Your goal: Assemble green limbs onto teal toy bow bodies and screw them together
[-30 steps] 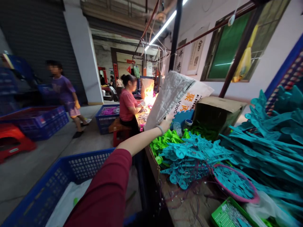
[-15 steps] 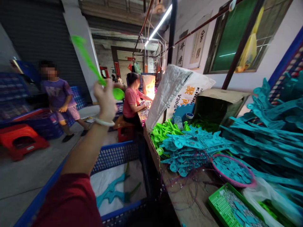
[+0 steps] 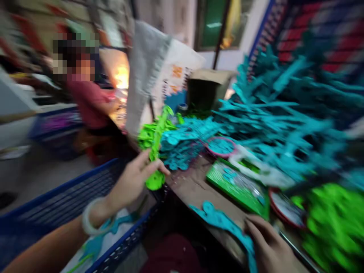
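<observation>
My left hand [image 3: 133, 182] is closed on a long bright green plastic piece [image 3: 157, 151], holding it upright over the table's near edge, above the blue crate [image 3: 71, 197]. My right hand [image 3: 270, 246] rests at the bottom right with its fingers curled on a teal plastic piece [image 3: 224, 223] that lies on the brown table [image 3: 193, 185]. The picture is smeared by motion.
A large heap of teal pieces [image 3: 270, 113] fills the table's right side, with green pieces [image 3: 332, 220] at the near right and more [image 3: 145, 136] at the back. A green tray [image 3: 236, 182], a pink-rimmed dish [image 3: 220, 146], a white sack [image 3: 150, 72] and a carton [image 3: 207, 87] stand there. A person in red [image 3: 88, 102] sits at the left.
The view swung right and down. My left hand brought the green piece down from head height to the table's edge. My right hand came into view on a teal piece.
</observation>
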The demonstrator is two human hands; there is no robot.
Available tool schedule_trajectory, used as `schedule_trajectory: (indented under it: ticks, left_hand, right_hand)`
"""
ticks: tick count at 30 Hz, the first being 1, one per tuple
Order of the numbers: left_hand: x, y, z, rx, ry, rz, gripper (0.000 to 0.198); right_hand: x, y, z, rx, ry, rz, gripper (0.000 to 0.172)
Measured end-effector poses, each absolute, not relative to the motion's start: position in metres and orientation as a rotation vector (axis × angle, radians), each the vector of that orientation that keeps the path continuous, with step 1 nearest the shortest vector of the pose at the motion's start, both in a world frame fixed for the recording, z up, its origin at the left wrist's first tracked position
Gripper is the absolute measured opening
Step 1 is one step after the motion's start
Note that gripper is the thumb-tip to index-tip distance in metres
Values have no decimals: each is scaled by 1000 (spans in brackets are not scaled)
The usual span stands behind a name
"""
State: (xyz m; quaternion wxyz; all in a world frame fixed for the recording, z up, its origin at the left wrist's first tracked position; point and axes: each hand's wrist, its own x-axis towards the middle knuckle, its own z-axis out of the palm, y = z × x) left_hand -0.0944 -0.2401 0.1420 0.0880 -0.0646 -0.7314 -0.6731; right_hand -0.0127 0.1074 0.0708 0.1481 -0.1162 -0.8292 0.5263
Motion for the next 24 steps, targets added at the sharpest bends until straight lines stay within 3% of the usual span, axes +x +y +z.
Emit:
schedule_trajectory:
  ticks: [4, 8, 24]
  left_hand:
    - [-47, -134, 59, -562, -2423, -2366, 34]
    - [-24, -95, 19, -621, -2597, -2493, 55]
    - [-13, -82, 5, -410, -2496, -2941, 64]
  right_hand:
    - [7, 69, 82, -233, -2202, 1920, 20]
    - [14, 59, 79, -315, -2058, 2046, 11]
    - [27, 59, 60, -484, -1790, 2371, 26]
